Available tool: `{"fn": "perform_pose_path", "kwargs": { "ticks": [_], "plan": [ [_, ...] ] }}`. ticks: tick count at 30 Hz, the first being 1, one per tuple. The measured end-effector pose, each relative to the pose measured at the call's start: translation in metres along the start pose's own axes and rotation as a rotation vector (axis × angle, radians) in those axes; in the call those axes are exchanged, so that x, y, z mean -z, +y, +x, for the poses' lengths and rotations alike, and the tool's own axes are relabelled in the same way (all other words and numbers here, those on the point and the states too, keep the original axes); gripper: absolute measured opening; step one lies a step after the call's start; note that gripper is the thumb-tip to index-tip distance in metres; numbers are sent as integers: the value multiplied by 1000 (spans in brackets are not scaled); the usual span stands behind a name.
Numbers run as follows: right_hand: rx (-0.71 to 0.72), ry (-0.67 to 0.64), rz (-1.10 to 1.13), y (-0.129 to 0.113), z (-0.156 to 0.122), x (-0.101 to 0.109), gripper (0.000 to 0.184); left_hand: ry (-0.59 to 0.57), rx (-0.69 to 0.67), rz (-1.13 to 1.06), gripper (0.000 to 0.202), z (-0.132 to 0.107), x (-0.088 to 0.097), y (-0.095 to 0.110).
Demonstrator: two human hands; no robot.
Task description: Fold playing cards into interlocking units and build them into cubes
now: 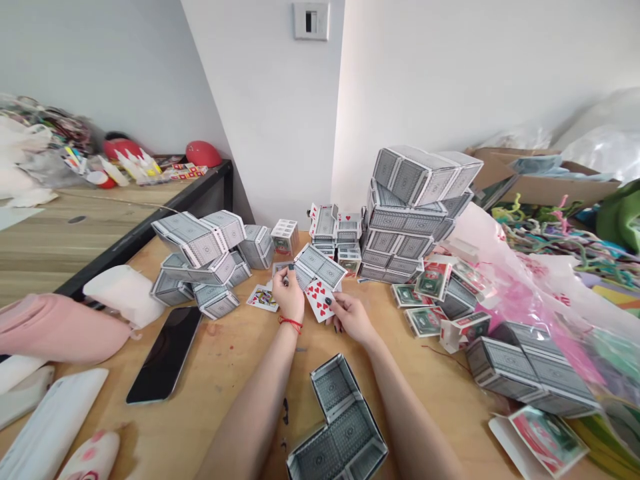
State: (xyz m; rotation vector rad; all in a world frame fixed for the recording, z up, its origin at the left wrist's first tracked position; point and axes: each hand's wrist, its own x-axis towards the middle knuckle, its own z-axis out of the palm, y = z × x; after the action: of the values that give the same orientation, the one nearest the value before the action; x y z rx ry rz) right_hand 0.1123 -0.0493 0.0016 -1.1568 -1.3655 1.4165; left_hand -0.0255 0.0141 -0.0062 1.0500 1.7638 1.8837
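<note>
Both hands meet over the middle of the wooden table (pixel 235 360). My left hand (pixel 289 297) pinches the left side of a folded piece made of grey-backed playing cards (pixel 320 265). My right hand (pixel 350 317) grips a red hearts card (pixel 318 297) that joins that piece from below. An L-shaped open tray of folded cards (pixel 336 421) lies between my forearms near the front edge. A face card (pixel 262 297) lies flat just left of my left hand.
Card blocks are heaped at left (pixel 200 263) and stacked tall at right (pixel 413 213). A black phone (pixel 165 353) lies at left. Card packs (pixel 435 293), a pink plastic bag (pixel 505 287) and pipe cleaners (pixel 555 233) crowd the right. Pink and white items (pixel 55 327) lie far left.
</note>
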Motion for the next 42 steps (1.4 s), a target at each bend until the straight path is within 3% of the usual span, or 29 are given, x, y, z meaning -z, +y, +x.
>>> {"fn": "perform_pose_path", "kwargs": {
  "ticks": [19,27,35,42],
  "plan": [
    [3,31,-3,-3,-1,1,39,27,52,-34,18,6,-1,-12],
    [-11,17,-37,-1,-1,0,33,-52,39,-49,16,3,0,-6],
    [-32,12,-92,1,0,-1,38,-95,3,-19,19,-3,4,3],
    [46,59,-125,0,-1,1,28,-92,2,-31,22,-6,5,3]
  ]
}}
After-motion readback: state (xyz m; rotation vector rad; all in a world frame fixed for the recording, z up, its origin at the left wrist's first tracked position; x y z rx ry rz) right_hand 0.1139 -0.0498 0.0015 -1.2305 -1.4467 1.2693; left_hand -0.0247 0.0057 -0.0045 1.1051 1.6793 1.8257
